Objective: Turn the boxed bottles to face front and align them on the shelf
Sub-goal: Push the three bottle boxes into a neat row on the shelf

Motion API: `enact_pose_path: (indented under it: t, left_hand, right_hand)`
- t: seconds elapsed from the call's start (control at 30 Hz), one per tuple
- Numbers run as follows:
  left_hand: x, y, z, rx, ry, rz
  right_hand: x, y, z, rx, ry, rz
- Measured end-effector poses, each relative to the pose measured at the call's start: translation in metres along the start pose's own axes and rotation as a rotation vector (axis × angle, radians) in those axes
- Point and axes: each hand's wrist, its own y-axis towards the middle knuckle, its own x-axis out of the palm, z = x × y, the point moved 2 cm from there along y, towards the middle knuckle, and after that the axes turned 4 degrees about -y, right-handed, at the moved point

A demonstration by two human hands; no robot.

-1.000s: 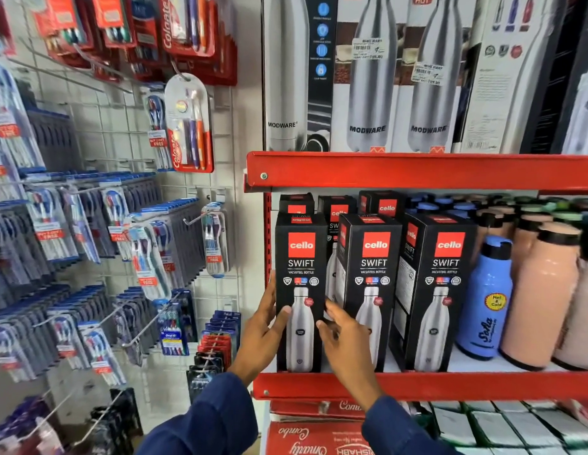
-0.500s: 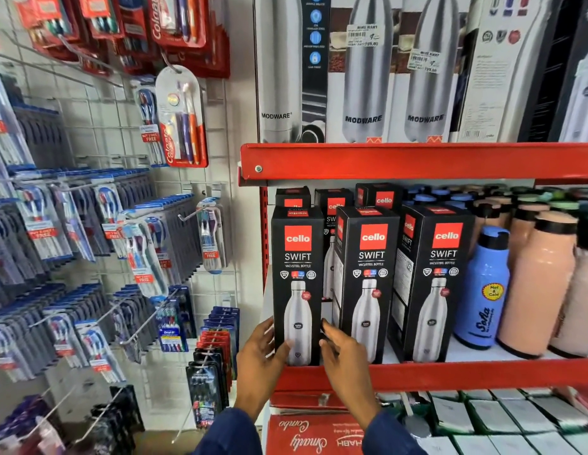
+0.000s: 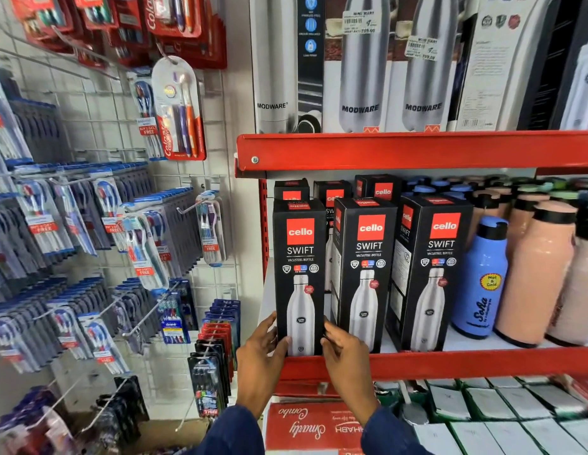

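Leftmost boxed bottle [image 3: 299, 277] stands upright at the front edge of the red shelf [image 3: 450, 362], lower centre of the frame, long axis vertical, printed face toward the camera. Left hand [image 3: 260, 353] cups its lower left edge, thumb across the front near the base, the other fingers [image 3: 264, 323] reaching round the side and out of sight. Right hand [image 3: 345, 349] sits at the lower right edge, fingers [image 3: 332, 328] slipped into the narrow gap between this box and the middle boxed bottle [image 3: 365, 274]. Both hands clasp the box at its base, one per side; both about equally near, the box directly ahead of and between them. Judgement: the box looks square to the front, so what remains is a small nudge at the base to bring it level with its neighbours. The middle box and the right boxed bottle [image 3: 430, 274] appear turned slightly, each showing a sliver of its left side panel; they likely want squaring next. Blue bottle [image 3: 479, 284] and peach bottles [image 3: 535, 277] stand loose to the right, apart from the hands. Against the earlier frames: the hands have slid down from mid-height of the box to its base, and the right hand has left the middle box's front for the gap.
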Motion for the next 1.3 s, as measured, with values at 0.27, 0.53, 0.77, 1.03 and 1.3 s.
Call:
enact_pose_path:
  t: [0.27, 0.53, 0.77, 1.03, 1.3]
  left_hand:
    - [0.000, -0.003, 0.001, 0.017, 0.041, 0.008]
    - [0.003, -0.007, 0.002, 0.020, 0.063, 0.033]
    - [0.002, -0.010, -0.001, 0.054, 0.079, 0.058]
    - [0.008, -0.030, 0.030, 0.368, 0.072, 0.307]
    - [0.085, -0.045, 0.034, 0.264, 0.041, 0.072]
  right_hand:
    - [0.002, -0.004, -0.001, -0.021, -0.011, 0.023]
    - [0.004, -0.002, 0.002, -0.023, -0.012, 0.011]
    - [0.000, -0.008, 0.003, -0.020, 0.030, 0.033]
    - [-0.037, -0.027, 0.017, 0.032, 0.124, 0.293]
    - [-0.084, -0.011, 0.046, 0.027, 0.109, 0.308]
